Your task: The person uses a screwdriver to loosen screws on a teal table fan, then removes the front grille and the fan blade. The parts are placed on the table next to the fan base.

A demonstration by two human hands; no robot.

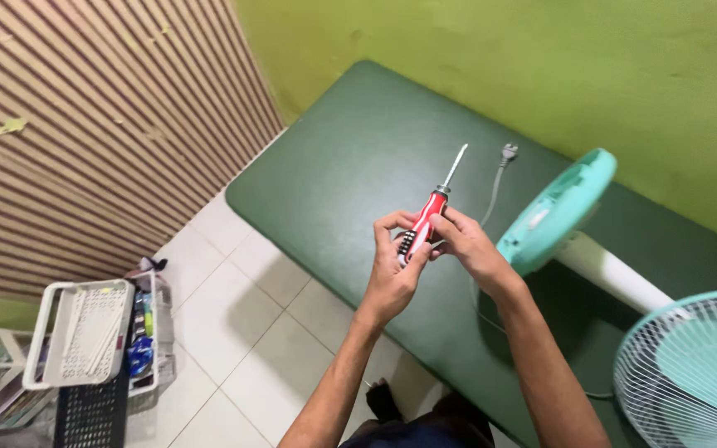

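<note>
You hold a red-handled screwdriver (425, 222) in both hands above the near edge of the green bench (358, 158), its metal shaft pointing up and away toward the far wall. Your left hand (396, 261) wraps the lower handle, fingers closed around it; your right hand (462, 245) pinches the handle just beside it from the right. You appear to be readying or adjusting the tool, not yet applying it. A teal fan lies on the bench to the right: its round base (562, 207) tilted up, its white pole (616, 278) running to the wire grille (690, 365). The grey plug (508, 152) rests farther off. Bringing the tip to the fan calls for a one-handed grip first.
</note>
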